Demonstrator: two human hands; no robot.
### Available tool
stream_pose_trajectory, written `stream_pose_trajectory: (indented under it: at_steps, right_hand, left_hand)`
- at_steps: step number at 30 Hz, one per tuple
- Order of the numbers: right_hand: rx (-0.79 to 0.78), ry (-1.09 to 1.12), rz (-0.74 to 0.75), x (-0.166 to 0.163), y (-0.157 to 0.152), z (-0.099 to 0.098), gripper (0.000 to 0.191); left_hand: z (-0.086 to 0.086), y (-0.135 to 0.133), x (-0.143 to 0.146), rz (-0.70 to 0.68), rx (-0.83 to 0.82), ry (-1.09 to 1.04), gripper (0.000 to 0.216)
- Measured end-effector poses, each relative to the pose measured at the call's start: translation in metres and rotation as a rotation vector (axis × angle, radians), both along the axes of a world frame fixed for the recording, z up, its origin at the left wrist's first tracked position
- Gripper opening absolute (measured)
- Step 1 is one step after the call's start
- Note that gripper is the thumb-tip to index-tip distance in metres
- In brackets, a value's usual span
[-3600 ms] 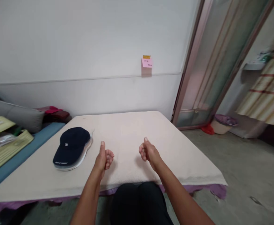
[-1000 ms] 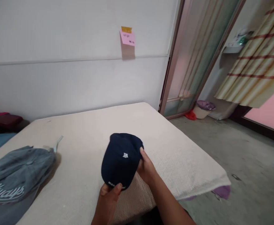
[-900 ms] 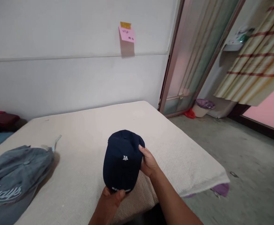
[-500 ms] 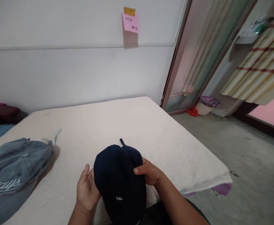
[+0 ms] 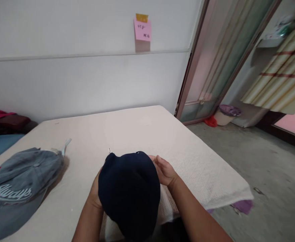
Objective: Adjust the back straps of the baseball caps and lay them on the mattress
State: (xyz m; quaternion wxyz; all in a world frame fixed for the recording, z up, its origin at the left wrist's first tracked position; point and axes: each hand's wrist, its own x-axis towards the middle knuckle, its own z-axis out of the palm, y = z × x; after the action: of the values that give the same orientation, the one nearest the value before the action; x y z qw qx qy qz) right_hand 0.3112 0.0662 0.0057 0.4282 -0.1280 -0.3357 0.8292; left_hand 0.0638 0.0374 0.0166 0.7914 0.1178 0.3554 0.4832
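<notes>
A dark navy cap (image 5: 129, 193) is held up close in front of me, its crown facing the camera, above the near edge of the cream cloth-covered table (image 5: 137, 131). My right hand (image 5: 164, 169) grips the cap's right rear edge with curled fingers. My left hand (image 5: 95, 193) holds the cap's left side and is mostly hidden behind it. A grey denim cap (image 5: 18, 188) with white lettering lies on the table at the left, on top of other caps.
A pink sticky note (image 5: 142, 29) hangs on the white wall. A glass sliding door (image 5: 213, 67) stands at the right, with a small bin (image 5: 224, 114) on the concrete floor. Folded cloths (image 5: 3, 119) and a blue mat lie far left.
The navy cap was lifted off the stack, brought to the middle, turned over and drawn closer to me. Both hands have shifted to its back edge.
</notes>
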Motion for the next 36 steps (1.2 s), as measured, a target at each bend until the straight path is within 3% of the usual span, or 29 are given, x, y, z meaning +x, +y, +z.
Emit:
stream_pose_trajectory:
  at_steps: [4, 7, 13, 18, 25, 27, 29, 31, 36]
  right_hand:
    - [0.026, -0.040, -0.053, -0.002, 0.023, 0.004, 0.030]
    - [0.038, -0.064, -0.011, 0.003, 0.030, 0.002, 0.024]
    - [0.028, -0.029, -0.021, 0.007, 0.030, 0.001, 0.023]
    - [0.042, -0.091, 0.066, 0.000, 0.022, 0.001, 0.025]
    - [0.059, -0.094, -0.057, 0.010, 0.023, 0.001, 0.022]
    - [0.079, -0.058, -0.068, 0.013, 0.024, 0.005, 0.015]
    - [0.075, -0.041, -0.101, 0.015, 0.026, 0.008, 0.006]
    - [0.027, -0.033, -0.170, 0.016, 0.029, 0.008, 0.009]
    - [-0.122, 0.054, -0.300, 0.017, 0.041, 0.006, 0.011]
  left_hand:
    - [-0.002, 0.002, 0.016, -0.099, 0.021, 0.057, 0.038]
    - [-0.009, 0.005, 0.018, -0.117, 0.106, 0.139, 0.033]
    - [-0.009, 0.014, 0.017, 0.018, 0.103, 0.170, 0.017]
    - [0.001, 0.014, 0.025, 0.103, 0.085, 0.153, 0.029]
    - [-0.008, 0.012, 0.023, 0.198, 0.132, 0.414, 0.040]
    - [-0.010, 0.011, 0.023, 0.176, 0.159, 0.470, 0.039]
    - [-0.009, 0.011, 0.027, 0.148, 0.192, 0.481, 0.025]
    - [-0.005, 0.012, 0.034, 0.124, 0.232, 0.504, 0.016]
    - [0.000, 0.020, 0.045, 0.007, 0.279, 0.606, 0.027]
